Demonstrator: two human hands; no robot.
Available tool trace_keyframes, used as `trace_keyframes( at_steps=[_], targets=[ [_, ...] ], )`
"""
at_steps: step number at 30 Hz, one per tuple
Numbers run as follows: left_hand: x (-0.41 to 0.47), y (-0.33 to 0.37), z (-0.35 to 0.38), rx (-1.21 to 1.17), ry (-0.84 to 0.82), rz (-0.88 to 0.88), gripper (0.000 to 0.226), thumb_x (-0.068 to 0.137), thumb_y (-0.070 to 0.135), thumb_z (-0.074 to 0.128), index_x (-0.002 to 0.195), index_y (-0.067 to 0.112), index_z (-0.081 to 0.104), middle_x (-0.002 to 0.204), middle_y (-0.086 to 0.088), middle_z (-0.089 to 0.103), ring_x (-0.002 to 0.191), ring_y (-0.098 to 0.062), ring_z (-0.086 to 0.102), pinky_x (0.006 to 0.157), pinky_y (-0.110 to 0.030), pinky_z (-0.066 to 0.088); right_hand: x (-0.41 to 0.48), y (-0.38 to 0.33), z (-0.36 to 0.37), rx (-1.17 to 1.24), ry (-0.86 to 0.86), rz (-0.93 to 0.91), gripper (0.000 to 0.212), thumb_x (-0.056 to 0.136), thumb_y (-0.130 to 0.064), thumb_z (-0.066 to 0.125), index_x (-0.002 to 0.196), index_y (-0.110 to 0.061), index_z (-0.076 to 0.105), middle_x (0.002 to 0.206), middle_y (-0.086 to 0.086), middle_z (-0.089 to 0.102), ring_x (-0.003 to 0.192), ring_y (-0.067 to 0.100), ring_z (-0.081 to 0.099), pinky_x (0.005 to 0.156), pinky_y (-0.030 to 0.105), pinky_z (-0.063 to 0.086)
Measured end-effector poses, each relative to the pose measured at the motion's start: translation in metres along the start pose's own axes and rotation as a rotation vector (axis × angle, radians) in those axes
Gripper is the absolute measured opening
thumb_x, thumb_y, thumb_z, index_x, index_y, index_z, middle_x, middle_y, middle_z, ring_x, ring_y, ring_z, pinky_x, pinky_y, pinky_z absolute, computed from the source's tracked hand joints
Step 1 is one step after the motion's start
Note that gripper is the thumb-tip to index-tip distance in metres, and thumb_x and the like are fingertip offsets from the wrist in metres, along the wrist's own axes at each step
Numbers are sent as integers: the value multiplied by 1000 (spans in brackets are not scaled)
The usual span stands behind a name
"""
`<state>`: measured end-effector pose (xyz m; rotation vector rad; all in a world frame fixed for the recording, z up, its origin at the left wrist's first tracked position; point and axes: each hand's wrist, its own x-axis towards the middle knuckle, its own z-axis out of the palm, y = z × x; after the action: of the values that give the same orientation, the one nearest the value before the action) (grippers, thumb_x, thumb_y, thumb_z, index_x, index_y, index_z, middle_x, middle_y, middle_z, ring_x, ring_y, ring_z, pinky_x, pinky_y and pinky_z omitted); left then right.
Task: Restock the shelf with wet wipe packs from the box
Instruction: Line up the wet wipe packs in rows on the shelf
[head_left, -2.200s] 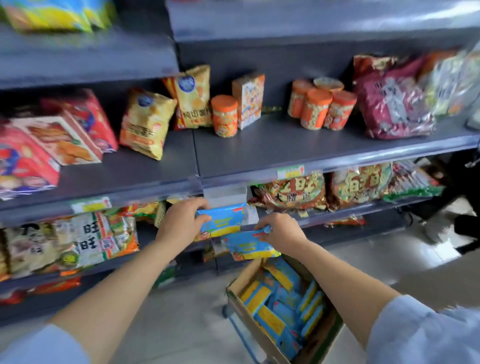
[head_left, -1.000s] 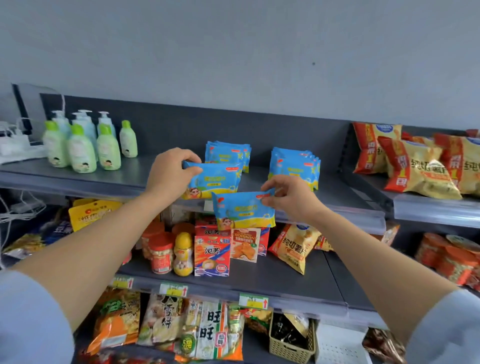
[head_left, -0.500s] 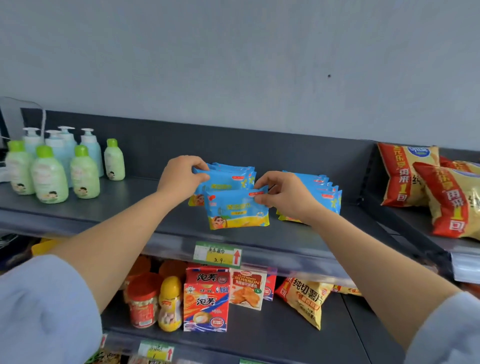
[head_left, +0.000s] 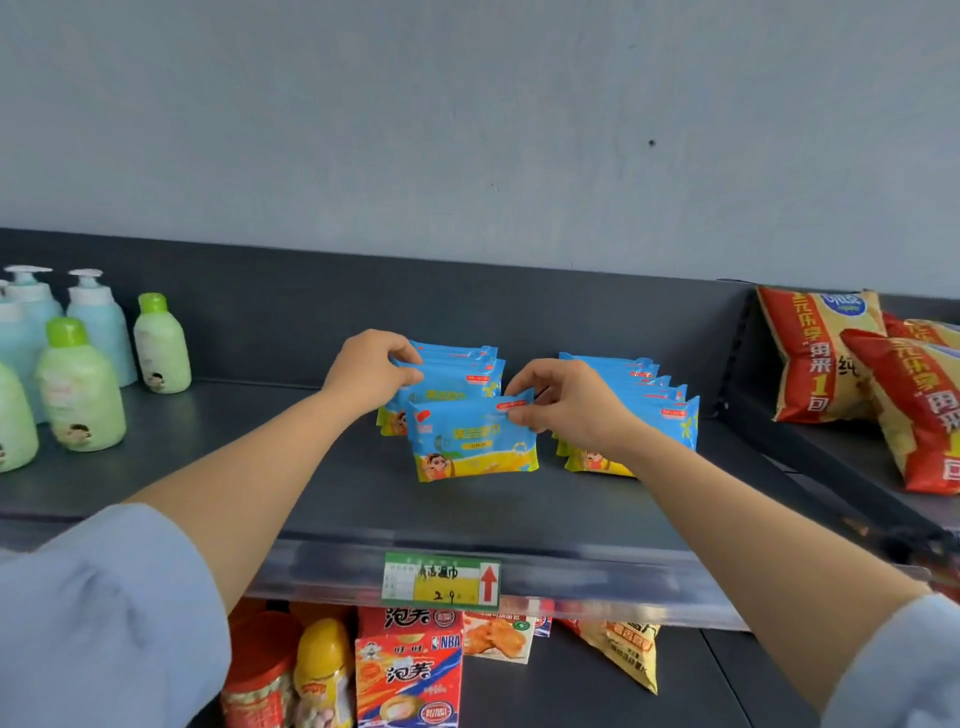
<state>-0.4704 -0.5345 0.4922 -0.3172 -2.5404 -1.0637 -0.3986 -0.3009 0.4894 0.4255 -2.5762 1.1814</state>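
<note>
1 head-worn camera faces forward, slightly down, close to the shelf (head_left: 363, 499).

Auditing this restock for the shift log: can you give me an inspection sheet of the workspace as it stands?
Surface: dark grey shelf, price tag on its front edge.
Job's things: front pack upright before the left row; right row beside; box not in view.
Clutter: bottles at left; snack bags at right.
Hands: left hand grips the left row's top edge; right hand pinches the front pack's top corner.
Cables: nothing seen.
Surroundings: grey wall behind; lower shelf holds cartons and jars.
</note>
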Motion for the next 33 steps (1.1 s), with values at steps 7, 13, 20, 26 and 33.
trace_keyframes(
  at_steps=[7,13,20,26,33],
  targets=[
    [23,-18,10,19,-53,5,10,83,15,71,92,19,68,103,3,65,90,-16,63,81,-38,55,15,4,8,-24,3,37,22,79,-11,77,79,-28,62,73,2,60,65,16,60,67,28,57],
    [29,-24,16,111,5,117,15,82,16,73,97,15,68,99,0,56,93,-14,54,76,-27,44,25,10,17,-49,9,42,23,80,-13,77,80,-30,61,69,-7,58,60,8,57,67,29,56],
    [27,-29,9,49,92,166,11,93,19,59,95,14,69,99,-3,56,89,-14,54,68,-19,37,38,14,30,-101,82,61,19,78,-19,78,80,-29,63,71,-11,56,68,11,54,72,34,54],
    [7,-28,-4,162,-7,300,30,86,49,61,95,21,68,95,7,58,88,-8,53,70,-27,43,49,11,44,-139,141,66,16,79,-21,78,88,-24,66,75,-15,54,71,7,51,66,23,45],
    [-3,-37,-1,490,-19,335,45,79,44,71,116,24,55,114,11,49,106,-8,48,73,-25,43,58,12,56,-202,208,85,28,79,-26,76,102,-21,60,97,-5,59,83,12,57,68,22,45]
  ],
)
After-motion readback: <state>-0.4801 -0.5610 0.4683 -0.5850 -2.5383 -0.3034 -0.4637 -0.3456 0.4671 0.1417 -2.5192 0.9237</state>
